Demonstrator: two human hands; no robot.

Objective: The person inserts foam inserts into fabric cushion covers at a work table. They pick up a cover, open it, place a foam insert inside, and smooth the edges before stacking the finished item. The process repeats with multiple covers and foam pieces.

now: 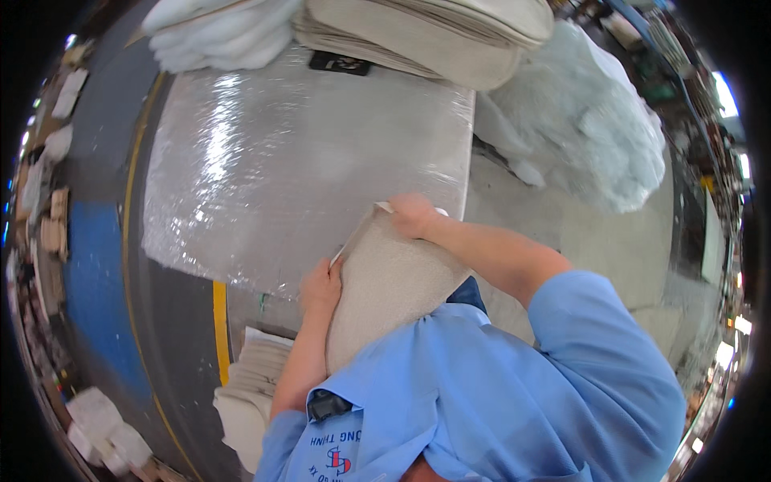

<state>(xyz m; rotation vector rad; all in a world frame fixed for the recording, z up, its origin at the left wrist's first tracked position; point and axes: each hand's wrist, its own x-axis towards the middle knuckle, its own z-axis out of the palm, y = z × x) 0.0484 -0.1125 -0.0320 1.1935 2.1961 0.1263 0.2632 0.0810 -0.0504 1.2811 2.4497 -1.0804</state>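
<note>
The person holds a beige cloth cover (393,289) by its far edge, the left hand (321,287) at one end and the right hand (413,215) at the other, both sets of fingers pinching the rim, though the fingertips are partly hidden. Gripping two separated points probably keeps that edge stretched between them. The cover's lower end lies against the blue shirt (474,377), which seems to steady it, while its top appears to overlap the plastic-wrapped surface (297,169). Stacked beige cloth (434,36) and white padding (225,36) sit along the far side, perhaps to stay within reach
</note>
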